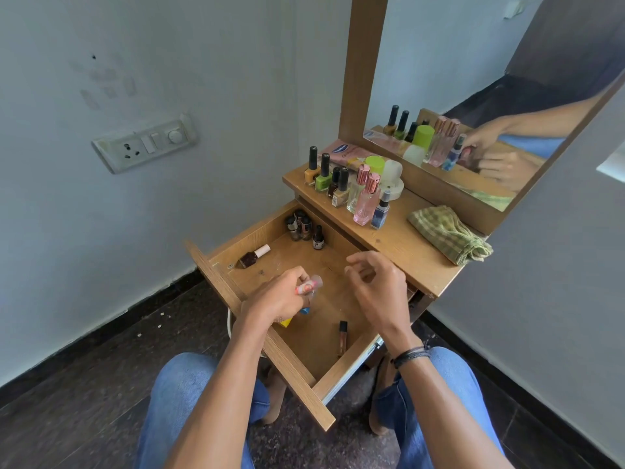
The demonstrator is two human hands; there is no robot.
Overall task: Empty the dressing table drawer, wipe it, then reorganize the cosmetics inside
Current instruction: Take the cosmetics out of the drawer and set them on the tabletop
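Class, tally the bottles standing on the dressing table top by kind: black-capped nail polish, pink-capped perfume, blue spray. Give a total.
Black-capped nail polish bottles: 4
Pink-capped perfume bottles: 2
Blue spray bottle: 1
Total: 7

Your left hand [280, 299] grips a small pink tube [309, 286] over the open drawer [314, 343], fingers curled round it. Your right hand [378, 286] hovers beside it, fingers loosely curled, holding nothing. Inside the drawer, a dark nail polish bottle [252, 257] with a white cap lies on its side. A cluster of small dark bottles [301, 225] stands in the far corner, and a slim brown tube [342, 338] lies near the right wall. On the surface [406, 245] above stand nail polishes [323, 174], perfume bottles [367, 198] and a folded green checked cloth [449, 233].
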